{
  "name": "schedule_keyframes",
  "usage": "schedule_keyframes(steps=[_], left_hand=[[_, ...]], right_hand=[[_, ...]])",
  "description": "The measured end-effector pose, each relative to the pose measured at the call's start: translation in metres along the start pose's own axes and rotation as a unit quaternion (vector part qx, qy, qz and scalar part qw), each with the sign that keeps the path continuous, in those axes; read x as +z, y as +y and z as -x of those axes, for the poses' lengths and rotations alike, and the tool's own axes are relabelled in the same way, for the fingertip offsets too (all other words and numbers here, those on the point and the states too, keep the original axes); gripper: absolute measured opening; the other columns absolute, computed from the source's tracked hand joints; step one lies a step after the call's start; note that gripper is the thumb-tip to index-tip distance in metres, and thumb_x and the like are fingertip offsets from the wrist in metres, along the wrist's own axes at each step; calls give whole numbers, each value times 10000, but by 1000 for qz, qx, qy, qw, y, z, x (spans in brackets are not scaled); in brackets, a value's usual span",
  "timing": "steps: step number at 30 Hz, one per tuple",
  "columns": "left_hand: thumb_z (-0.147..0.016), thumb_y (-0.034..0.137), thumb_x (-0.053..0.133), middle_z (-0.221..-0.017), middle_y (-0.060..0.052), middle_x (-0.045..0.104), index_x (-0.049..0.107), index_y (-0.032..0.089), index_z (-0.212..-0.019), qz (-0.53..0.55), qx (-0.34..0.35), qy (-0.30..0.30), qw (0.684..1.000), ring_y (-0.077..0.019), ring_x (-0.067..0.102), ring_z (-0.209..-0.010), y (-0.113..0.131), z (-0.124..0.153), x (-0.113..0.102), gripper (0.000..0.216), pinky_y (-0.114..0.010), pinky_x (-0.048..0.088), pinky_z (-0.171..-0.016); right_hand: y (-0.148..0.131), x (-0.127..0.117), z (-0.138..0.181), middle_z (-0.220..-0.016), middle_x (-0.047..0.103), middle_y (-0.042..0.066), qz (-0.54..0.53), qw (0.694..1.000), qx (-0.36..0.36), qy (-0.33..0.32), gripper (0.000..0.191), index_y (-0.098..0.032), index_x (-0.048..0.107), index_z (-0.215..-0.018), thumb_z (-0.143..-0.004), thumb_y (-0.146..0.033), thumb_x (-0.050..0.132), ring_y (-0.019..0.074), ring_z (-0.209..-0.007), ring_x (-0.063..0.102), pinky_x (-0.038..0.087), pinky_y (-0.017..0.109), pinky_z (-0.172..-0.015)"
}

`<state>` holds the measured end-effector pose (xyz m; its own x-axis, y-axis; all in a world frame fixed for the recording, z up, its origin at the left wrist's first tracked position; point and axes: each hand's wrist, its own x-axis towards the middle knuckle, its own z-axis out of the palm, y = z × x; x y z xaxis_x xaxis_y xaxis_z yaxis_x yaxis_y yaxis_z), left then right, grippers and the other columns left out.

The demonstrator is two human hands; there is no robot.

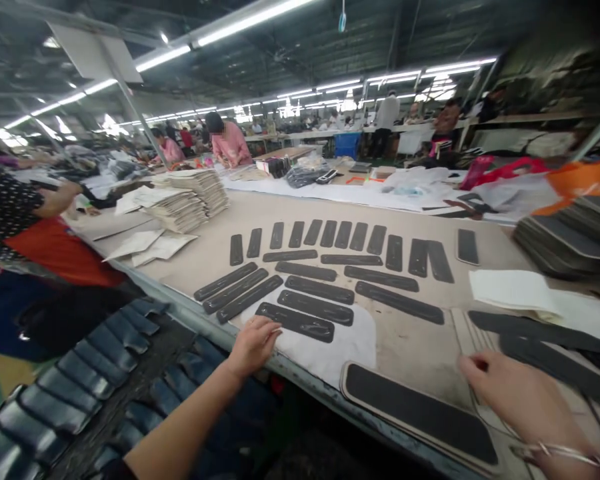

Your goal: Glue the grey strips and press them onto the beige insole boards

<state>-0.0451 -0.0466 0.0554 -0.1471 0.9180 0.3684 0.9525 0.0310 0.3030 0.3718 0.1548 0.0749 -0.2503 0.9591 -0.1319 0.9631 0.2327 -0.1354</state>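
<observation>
My left hand (254, 343) is at the near table edge, fingers bent together by the left end of a dark oblong strip (296, 323). That strip has shiny patches and lies on a white sheet (357, 340). Whether the fingertips grip anything is unclear. On the right, my right hand (523, 393) has thumb and forefinger curled together above pale strips (465, 340); anything between them is hidden. A larger dark panel with a pale border (420, 413) lies between my hands. Several more dark strips (400, 301) are spread in rows and an arc on the tabletop.
Pale stacked sheets (190, 200) stand at the back left, dark bordered panels (575, 233) at the right. White cloth (515, 293) and dark strips (540, 327) lie near my right hand. Dark glossy pieces (70, 393) are below the table's left edge. Co-workers stand beyond.
</observation>
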Motion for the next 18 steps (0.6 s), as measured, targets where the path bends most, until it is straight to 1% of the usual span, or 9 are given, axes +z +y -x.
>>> schedule_keyframes(steps=[2, 4, 6, 8, 10, 12, 15, 18], left_hand=[[-873, 251, 440, -916, -70, 624, 644, 212, -981, -78, -16, 6, 997, -195, 558, -884, -43, 8, -15, 234, -344, 447, -849], [-853, 227, 453, -916, -71, 622, 635, 198, -979, -142, -21, 11, 990, -208, 563, -875, -82, 20, -28, 222, -358, 454, -827], [-830, 237, 485, -924, -78, 617, 621, 181, -978, -187, -39, 20, 981, -219, 567, -880, -112, 32, -39, 209, -359, 461, -818], [-820, 276, 508, -916, -85, 616, 613, 164, -957, -210, -56, 19, 976, -224, 573, -881, -132, 42, -45, 206, -354, 466, -813], [-824, 320, 507, -893, -86, 621, 613, 156, -924, -220, -66, 6, 973, -224, 582, -864, -142, 47, -46, 219, -345, 474, -796], [-835, 347, 488, -885, -84, 630, 616, 158, -915, -221, -73, -8, 973, -221, 592, -851, -147, 48, -44, 241, -333, 480, -783], [-854, 348, 443, -903, -74, 653, 637, 178, -929, -201, -78, -23, 976, -205, 612, -862, -150, 49, -38, 269, -307, 486, -795], [-843, 372, 438, -929, -57, 675, 671, 211, -911, -160, -78, -22, 984, -195, 635, -849, -153, 51, -35, 292, -289, 500, -785]], right_hand=[[-38, 0, -19, -648, 623, 98, -10, 1000, -6, -12, 340, -253, 605, -607, -806, -427, 391, 248, -592, 580, 387, 361, -575], [-67, 6, -35, -650, 629, 87, -37, 999, -12, -17, 347, -229, 593, -574, -790, -429, 409, 255, -643, 591, 391, 345, -582], [-84, 16, -45, -618, 626, 67, -90, 995, -16, -33, 383, -219, 605, -597, -798, -470, 399, 240, -648, 595, 396, 328, -584], [-89, 27, -48, -618, 632, 43, -141, 989, -23, -34, 414, -219, 629, -687, -807, -530, 383, 224, -644, 601, 407, 322, -596], [-81, 39, -44, -704, 656, 33, -161, 986, -38, -4, 419, -227, 634, -808, -794, -574, 401, 226, -672, 611, 420, 329, -618], [-62, 50, -39, -802, 667, 36, -152, 986, -54, 32, 425, -233, 622, -881, -776, -597, 429, 236, -717, 615, 432, 341, -641], [-18, 65, -33, -886, 656, 58, -125, 987, -58, 81, 447, -223, 606, -951, -775, -597, 439, 248, -801, 609, 448, 360, -706], [27, 72, -27, -1055, 608, 106, -66, 988, -45, 132, 510, -174, 569, -1095, -813, -563, 400, 272, -992, 552, 415, 389, -859]])
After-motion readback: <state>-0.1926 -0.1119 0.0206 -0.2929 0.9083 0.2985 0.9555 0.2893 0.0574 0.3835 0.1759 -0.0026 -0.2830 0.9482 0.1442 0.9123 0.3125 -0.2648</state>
